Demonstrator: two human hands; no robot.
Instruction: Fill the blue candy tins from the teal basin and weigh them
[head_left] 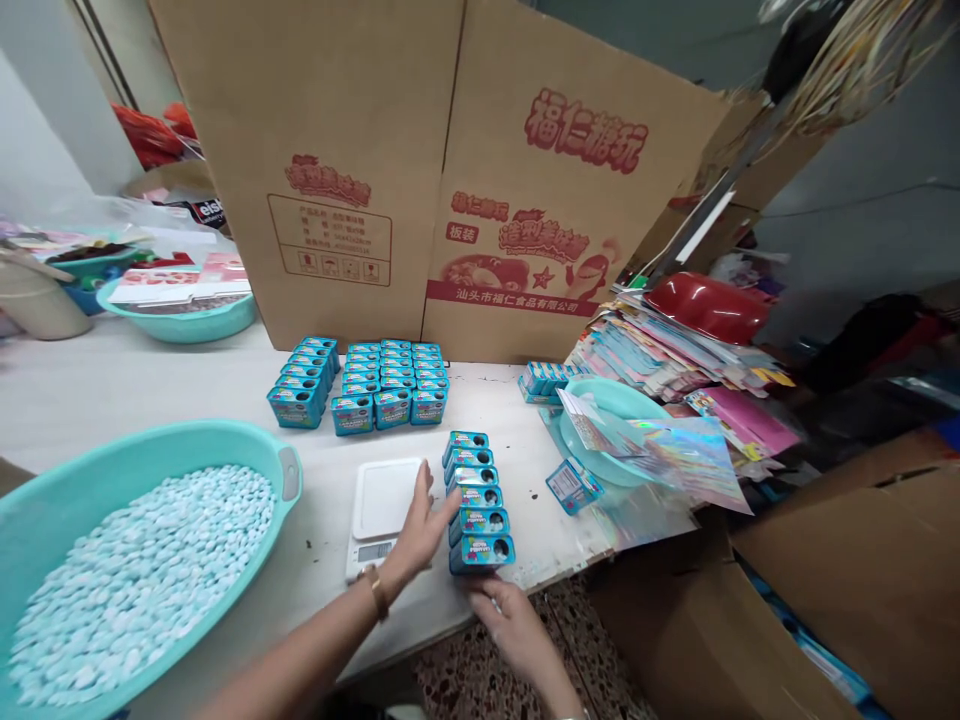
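Note:
A row of several small blue candy boxes (480, 520) stands near the table's front edge, each with a dark round spot on top. My left hand (424, 530) is at the row's left side, fingers spread and fingertips by the middle boxes. At the near end my right hand (511, 622) has its fingers against the closest box, partly hidden under its edge. Neither hand wraps round a box. A white digital scale (386, 500) lies just left of the row, its near right corner partly behind my left hand.
A turquoise basin (289, 480) of pale blue candies fills the left front. More blue boxes (390, 390) stand in rows before a big carton (337, 130). To the right are a single blue box (574, 485), a turquoise bowl (592, 440), stacked printed sheets (652, 350) and an open carton (675, 620).

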